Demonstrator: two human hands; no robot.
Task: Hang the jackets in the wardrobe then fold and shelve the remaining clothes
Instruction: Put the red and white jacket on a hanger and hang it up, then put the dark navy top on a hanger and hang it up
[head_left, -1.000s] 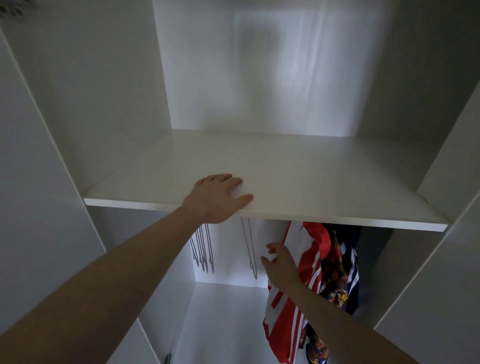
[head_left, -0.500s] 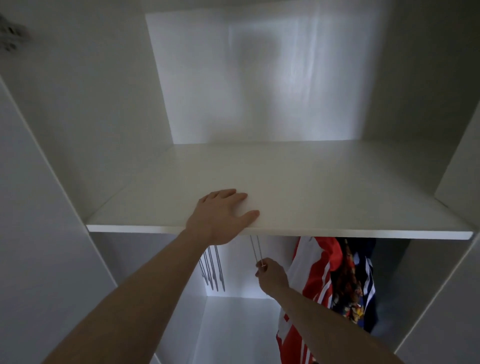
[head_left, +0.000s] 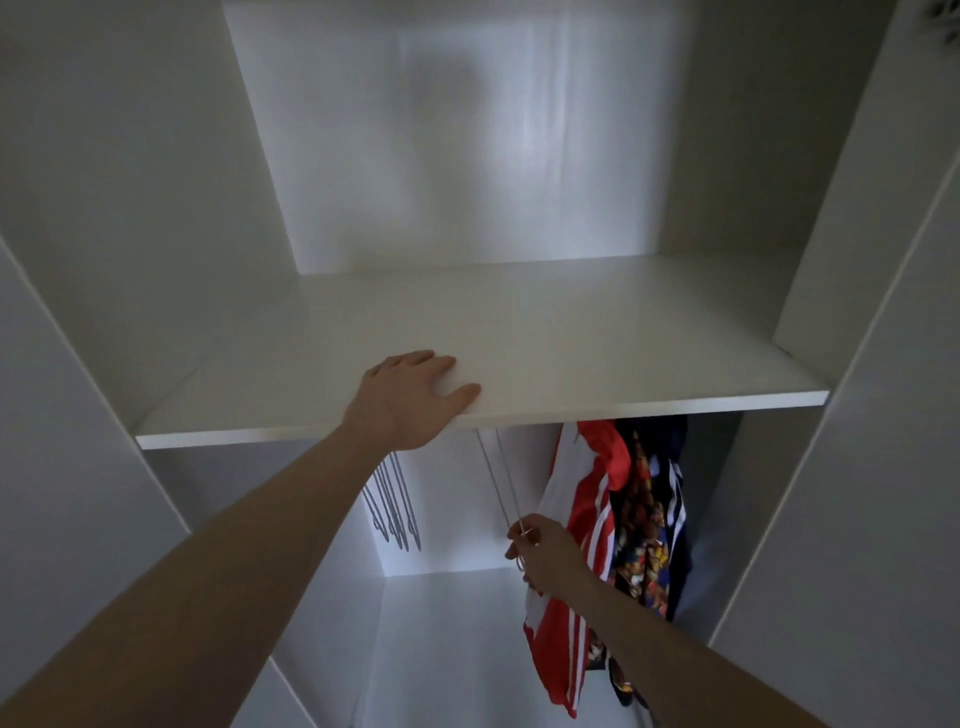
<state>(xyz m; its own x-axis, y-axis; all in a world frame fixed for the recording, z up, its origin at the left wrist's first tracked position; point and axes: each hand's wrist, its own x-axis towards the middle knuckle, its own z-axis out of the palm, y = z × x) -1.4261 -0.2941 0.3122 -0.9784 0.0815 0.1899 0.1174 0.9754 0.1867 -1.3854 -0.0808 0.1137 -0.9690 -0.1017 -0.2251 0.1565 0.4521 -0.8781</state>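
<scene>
I look into a white wardrobe. My left hand (head_left: 410, 397) lies flat, fingers straight, on the front edge of the white shelf (head_left: 597, 353). Below the shelf my right hand (head_left: 545, 553) pinches the lower end of a thin metal hanger (head_left: 501, 483) that hangs under the shelf. Right of it hang a red and white striped jacket (head_left: 576, 519), a colourful patterned garment (head_left: 641, 540) and a dark blue jacket with white stripes (head_left: 675, 493). The hanging rail is hidden behind the shelf.
Several bare metal hangers (head_left: 392, 501) hang at the left under the shelf. White side panels (head_left: 83, 467) close the compartment on both sides. The wardrobe's back wall (head_left: 467, 130) rises behind the shelf.
My right hand moved left off the red jacket and took hold of the metal hanger, then pulled its lower end down towards me. My left hand stayed on the shelf.
</scene>
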